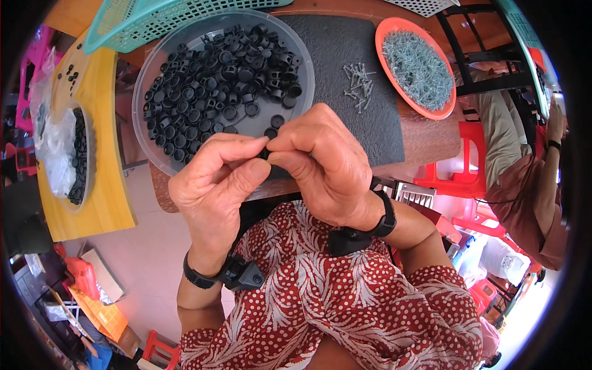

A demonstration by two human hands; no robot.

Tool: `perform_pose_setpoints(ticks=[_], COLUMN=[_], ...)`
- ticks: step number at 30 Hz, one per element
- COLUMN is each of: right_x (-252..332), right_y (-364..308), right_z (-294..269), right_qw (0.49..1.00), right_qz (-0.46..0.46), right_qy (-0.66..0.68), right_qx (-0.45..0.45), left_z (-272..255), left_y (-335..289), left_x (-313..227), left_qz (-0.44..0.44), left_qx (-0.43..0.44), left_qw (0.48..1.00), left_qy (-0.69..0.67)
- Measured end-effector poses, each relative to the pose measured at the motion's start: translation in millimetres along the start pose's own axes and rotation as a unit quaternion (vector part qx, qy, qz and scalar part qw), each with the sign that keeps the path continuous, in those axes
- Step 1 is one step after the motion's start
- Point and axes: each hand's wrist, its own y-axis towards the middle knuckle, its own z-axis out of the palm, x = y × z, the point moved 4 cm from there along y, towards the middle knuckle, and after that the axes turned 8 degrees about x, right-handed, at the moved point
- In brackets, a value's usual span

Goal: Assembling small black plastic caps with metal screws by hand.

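Your left hand (213,179) and right hand (320,163) both pinch one small black cap (264,153) between closed fingertips; the step looks like assembling it, so next hold it steady.

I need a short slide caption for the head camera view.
Both hands, left hand and right hand, pinch one small black cap above a clear bowl.

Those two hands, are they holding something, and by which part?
Yes. Left hand and right hand pinch one small round black plastic cap between their fingertips, gripping its sides. It is mostly hidden by the fingers.
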Motion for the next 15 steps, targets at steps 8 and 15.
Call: perform_pose_setpoints(ticks=[8, 15], right_x=[-1, -34], right_y=[9, 30], right_z=[-8, -21], right_qw=[0.999, 0.974], right_qz=[0.013, 0.039], right_qy=[-0.009, -0.144], right_qx=[0.039, 0.169], left_z=[-7, -19], left_y=[-2, 2], left_x=[1, -7], left_qz=[-0.023, -0.003], left_qx=[-0.033, -0.096], left_qw=[0.999, 0.995], left_qy=[-0.035, -0.025])
